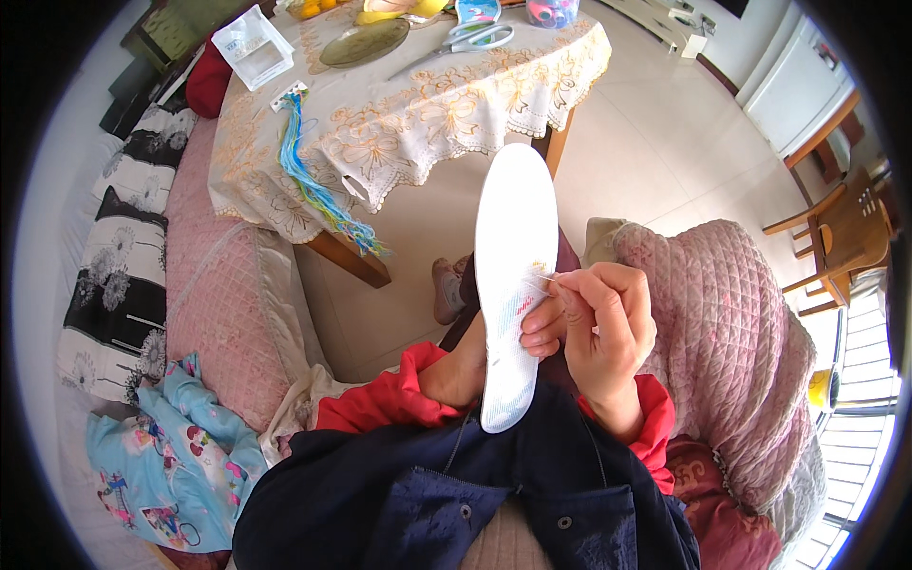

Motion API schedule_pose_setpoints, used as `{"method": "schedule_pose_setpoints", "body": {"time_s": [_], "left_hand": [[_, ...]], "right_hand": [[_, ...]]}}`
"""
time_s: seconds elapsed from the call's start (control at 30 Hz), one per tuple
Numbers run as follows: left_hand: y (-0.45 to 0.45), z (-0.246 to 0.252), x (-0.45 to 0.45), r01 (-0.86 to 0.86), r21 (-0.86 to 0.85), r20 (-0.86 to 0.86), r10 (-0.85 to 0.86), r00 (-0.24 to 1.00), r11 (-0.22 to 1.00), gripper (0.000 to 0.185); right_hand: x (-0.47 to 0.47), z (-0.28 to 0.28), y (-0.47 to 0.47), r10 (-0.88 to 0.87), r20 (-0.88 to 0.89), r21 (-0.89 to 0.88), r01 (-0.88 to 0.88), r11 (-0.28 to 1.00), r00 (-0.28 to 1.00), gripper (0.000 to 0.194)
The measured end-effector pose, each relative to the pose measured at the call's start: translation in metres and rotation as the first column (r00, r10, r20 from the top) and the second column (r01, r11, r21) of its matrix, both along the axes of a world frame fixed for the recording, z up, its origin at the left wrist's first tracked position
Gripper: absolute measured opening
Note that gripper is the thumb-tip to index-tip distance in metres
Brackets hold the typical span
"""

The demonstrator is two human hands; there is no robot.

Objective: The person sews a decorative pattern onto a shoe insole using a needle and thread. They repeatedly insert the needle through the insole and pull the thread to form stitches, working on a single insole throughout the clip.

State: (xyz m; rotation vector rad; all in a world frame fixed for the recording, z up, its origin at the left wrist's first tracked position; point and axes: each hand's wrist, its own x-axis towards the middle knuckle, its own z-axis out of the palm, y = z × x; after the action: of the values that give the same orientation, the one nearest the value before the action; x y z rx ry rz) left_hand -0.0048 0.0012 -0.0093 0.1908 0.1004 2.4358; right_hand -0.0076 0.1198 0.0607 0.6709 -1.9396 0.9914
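Observation:
A white shoe insole (516, 214) with printed patterns stands nearly upright before me, its wider end up. My left hand (543, 329) grips it from behind, fingertips curled round its right edge; the palm is hidden by the insole. Between thumb and forefinger, my right hand (605, 313) pinches a thin needle (546, 278) at the insole's right edge. Fine pale thread seems to run near the needle. Small yellow and red stitch-like marks lie around the insole's middle; whether they are thread or print I cannot tell.
Ahead is a table with a floral tablecloth (399, 128). Embroidery thread (306, 174) hangs over its edge. Scissors (463, 43), an oval plate (365, 44), a plastic bag (253, 48) and a tub (552, 11) lie on it. Quilted covers (712, 306) are at right, a sofa (206, 249) at left.

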Motion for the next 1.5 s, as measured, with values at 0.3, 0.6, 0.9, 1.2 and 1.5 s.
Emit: {"method": "schedule_pose_setpoints", "body": {"time_s": [0.3, 0.6, 0.9, 1.2, 1.5], "left_hand": [[0.002, -0.001, -0.002, -0.005, 0.058, -0.178, 0.016, 0.984, 0.998, 0.034], [-0.003, 0.008, 0.002, -0.039, -0.147, -0.07, 0.029, 0.997, 0.988, 0.039], [-0.002, 0.02, 0.0, -0.309, -0.474, -0.122, 0.286, 0.951, 0.825, 0.021], [0.01, 0.026, -0.004, -0.585, -0.612, -0.38, 0.45, 0.808, 0.532, 0.027], [0.011, 0.028, 0.001, -0.796, -0.536, -0.674, 0.425, 0.604, 0.281, 0.025]], "right_hand": [[0.008, -0.003, 0.004, 0.015, 0.038, 0.116, -0.02, 0.993, 0.999, 0.024], [0.006, -0.008, 0.008, -0.005, 0.042, 0.122, 0.0, 0.993, 0.999, 0.029], [-0.008, -0.003, 0.021, -0.004, 0.15, 0.178, -0.023, 0.984, 0.989, 0.03], [-0.019, -0.027, 0.024, 0.588, 0.571, -0.712, -0.01, 0.702, 0.573, 0.014], [-0.009, -0.039, 0.02, 0.717, 0.309, -0.91, -0.025, 0.413, 0.625, 0.012]]}}
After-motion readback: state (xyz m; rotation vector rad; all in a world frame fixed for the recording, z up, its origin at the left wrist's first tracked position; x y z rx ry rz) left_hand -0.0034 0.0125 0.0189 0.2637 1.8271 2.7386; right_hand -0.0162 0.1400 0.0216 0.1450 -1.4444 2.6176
